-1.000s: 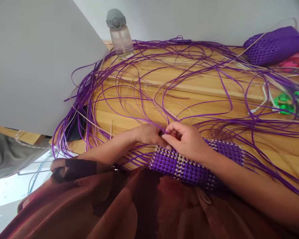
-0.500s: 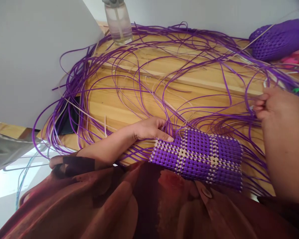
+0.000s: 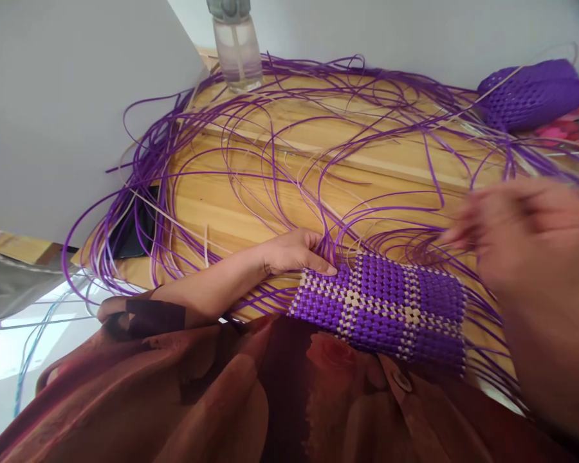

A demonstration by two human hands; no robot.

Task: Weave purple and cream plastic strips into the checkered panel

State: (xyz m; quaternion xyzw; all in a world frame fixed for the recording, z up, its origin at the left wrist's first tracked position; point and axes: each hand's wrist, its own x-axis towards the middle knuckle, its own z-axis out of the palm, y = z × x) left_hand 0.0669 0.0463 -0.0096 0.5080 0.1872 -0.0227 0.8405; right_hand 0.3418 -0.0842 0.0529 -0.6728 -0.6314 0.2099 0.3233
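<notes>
A purple and cream woven panel [image 3: 386,302] lies at the table's near edge against my clothing, with long loose strips fanning out from its sides. My left hand [image 3: 302,252] is closed at the panel's upper left corner, its thumb on the weave and a bunch of purple strips [image 3: 326,247] in its grip. To the right of the panel, my right hand [image 3: 506,222] is raised and smeared by motion. Its fingers point left over the strips near the panel's upper right corner. Whether it holds a strip cannot be made out.
Long purple and cream strips [image 3: 147,151] ring the wooden table [image 3: 251,206]. A clear bottle [image 3: 238,54] stands at the back left. At the back right lies a purple woven piece [image 3: 531,96] near a pink and red item [image 3: 562,132]. A dark flat object [image 3: 135,228] sits under strips at left.
My right hand has moved left towards the panel, and its fingers have become blurred. My left hand keeps its hold at the corner. The view has shifted slightly.
</notes>
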